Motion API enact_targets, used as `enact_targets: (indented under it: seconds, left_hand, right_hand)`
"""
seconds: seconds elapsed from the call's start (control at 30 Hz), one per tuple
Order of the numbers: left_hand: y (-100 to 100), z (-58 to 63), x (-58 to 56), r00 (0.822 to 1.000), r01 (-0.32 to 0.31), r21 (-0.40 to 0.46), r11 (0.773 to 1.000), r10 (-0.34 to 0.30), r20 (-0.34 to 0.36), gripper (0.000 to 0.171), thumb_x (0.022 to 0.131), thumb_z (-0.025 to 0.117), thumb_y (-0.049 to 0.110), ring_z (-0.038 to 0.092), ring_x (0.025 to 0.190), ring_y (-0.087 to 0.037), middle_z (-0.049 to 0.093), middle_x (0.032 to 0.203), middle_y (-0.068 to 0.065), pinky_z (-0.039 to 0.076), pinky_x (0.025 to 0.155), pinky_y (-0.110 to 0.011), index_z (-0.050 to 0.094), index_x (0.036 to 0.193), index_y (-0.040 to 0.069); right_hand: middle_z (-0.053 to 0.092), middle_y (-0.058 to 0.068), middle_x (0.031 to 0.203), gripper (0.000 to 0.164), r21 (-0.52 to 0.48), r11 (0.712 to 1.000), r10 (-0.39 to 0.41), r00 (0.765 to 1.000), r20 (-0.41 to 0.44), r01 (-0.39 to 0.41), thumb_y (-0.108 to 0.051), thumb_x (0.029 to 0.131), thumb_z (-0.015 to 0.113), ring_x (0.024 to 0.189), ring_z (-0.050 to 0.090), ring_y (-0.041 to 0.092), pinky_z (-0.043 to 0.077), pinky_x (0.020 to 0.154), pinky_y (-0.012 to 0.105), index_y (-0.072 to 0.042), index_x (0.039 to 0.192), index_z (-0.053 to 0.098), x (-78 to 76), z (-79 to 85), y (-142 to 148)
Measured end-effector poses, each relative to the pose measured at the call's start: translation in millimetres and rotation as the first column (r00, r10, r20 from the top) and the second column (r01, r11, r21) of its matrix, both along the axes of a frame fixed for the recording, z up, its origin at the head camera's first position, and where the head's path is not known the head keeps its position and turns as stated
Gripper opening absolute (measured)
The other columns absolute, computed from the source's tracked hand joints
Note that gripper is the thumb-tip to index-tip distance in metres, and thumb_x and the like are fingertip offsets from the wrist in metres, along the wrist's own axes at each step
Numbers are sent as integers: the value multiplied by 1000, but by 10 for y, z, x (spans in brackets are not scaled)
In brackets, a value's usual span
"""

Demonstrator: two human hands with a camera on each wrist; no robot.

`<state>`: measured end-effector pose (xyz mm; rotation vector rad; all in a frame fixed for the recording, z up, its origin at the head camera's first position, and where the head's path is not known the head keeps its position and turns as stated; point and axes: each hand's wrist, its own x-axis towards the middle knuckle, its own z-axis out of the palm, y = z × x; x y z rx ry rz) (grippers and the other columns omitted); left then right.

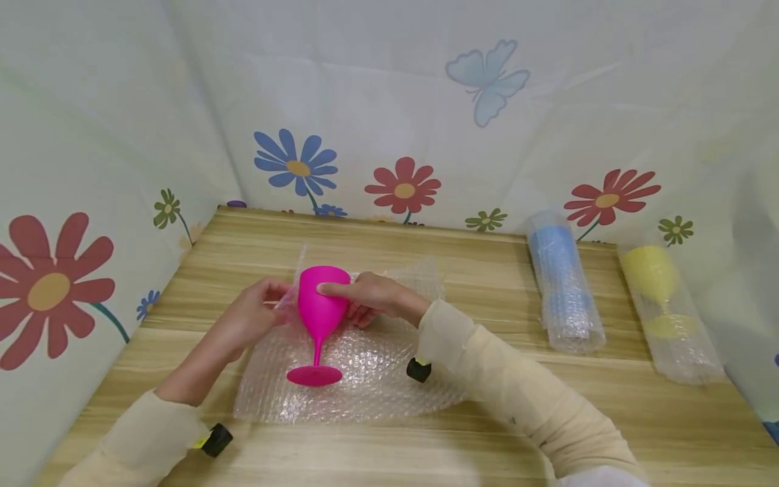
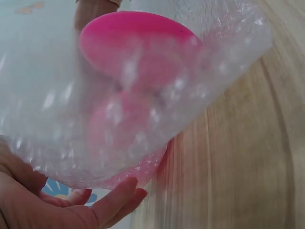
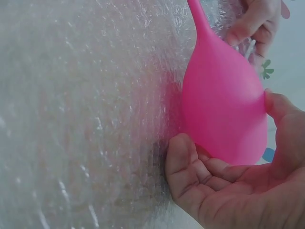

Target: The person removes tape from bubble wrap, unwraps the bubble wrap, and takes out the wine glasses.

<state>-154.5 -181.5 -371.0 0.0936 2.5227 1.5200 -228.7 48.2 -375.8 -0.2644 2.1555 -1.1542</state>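
A bright pink plastic goblet (image 1: 322, 308) lies with its bowl toward the far side and its round foot toward the person. Beneath it spreads a clear sheet of bubble wrap (image 1: 371, 365). My right hand (image 1: 371, 297) holds the bowl, thumb on its upper face and fingers curled around its side; the right wrist view shows this grip on the goblet (image 3: 226, 102) closely. At the sheet's left edge, my left hand (image 1: 252, 314) pinches the raised bubble wrap beside the bowl. In the left wrist view that raised wrap (image 2: 143, 109) partly veils the goblet.
To the right on the wooden table (image 1: 487, 277) lie two bubble-wrapped items: a blue one (image 1: 562, 284) and a yellow goblet (image 1: 657, 284). A flower-printed white cloth (image 1: 365, 81) stands along the back and sides.
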Motion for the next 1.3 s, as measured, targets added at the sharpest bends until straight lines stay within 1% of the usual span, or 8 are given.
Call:
enact_targets:
  seconds: [0.2,0.4,0.5,0.67,0.8,0.93,1.13,1.3]
  left_hand:
    - [-83,-18,-16,1000,-4,-116,993,4,1,41,97,62,0,57,118,-49,53,132,-37,56,88,-45,49,133,-13]
    - [-217,-34,-11,1000,18,-239,971,-18,0,51,91,66,1,62,101,-42,58,120,-34,55,78,-44,45,135,-10]
    - [-273,-84,-14,999,13,-299,954,-23,-28,56,90,70,3,62,92,-37,60,112,-31,53,73,-42,39,135,-10]
    - [-304,-194,-4,992,-26,-357,934,-21,-127,59,86,75,-1,56,85,-36,56,102,-27,50,71,-45,34,128,-7]
    - [-251,-237,19,989,-65,-420,905,3,-147,61,85,76,0,55,87,-41,46,110,-32,49,73,-51,32,128,-3]
    - [-200,-241,32,992,-35,-502,864,-30,-121,52,88,74,2,57,84,-41,40,117,-36,52,70,-51,42,128,-4]
    - [-173,-202,2,990,29,-592,805,-105,-94,44,87,74,2,56,89,-38,48,113,-34,55,74,-51,62,125,-14]
    - [-173,-148,-25,983,80,-642,762,-169,-77,29,85,74,4,51,87,-34,53,100,-26,52,62,-45,72,111,-8]
  right_hand:
    - [69,16,85,69,1,1000,-5,1000,-8,5,-63,92,65,70,63,24,57,69,35,5,98,70,0,-16,8]
    - [69,16,84,71,-7,1000,8,1000,-9,-8,-64,91,65,70,63,24,58,70,35,6,99,69,-1,-36,22]
    - [68,15,82,70,-4,1000,4,1000,-12,-4,-65,91,65,70,63,23,57,69,34,5,96,69,-9,-57,18]
    - [68,13,81,68,4,1000,-6,1000,-11,6,-64,90,66,69,63,23,57,67,32,4,94,69,-9,-70,11]
    - [68,13,81,70,10,1000,-13,1000,-19,13,-65,90,66,69,63,23,57,67,32,4,95,70,0,-63,17]
    - [69,14,82,72,12,1000,-17,999,-27,17,-67,90,65,70,64,22,57,68,33,5,96,70,6,-63,22]
    - [68,15,84,73,17,1000,-22,999,-38,22,-67,90,65,71,63,23,57,69,34,5,98,70,31,-43,21]
    - [66,15,83,71,24,999,-35,999,-26,36,-67,89,65,68,60,23,57,69,36,4,93,67,61,-10,-4]
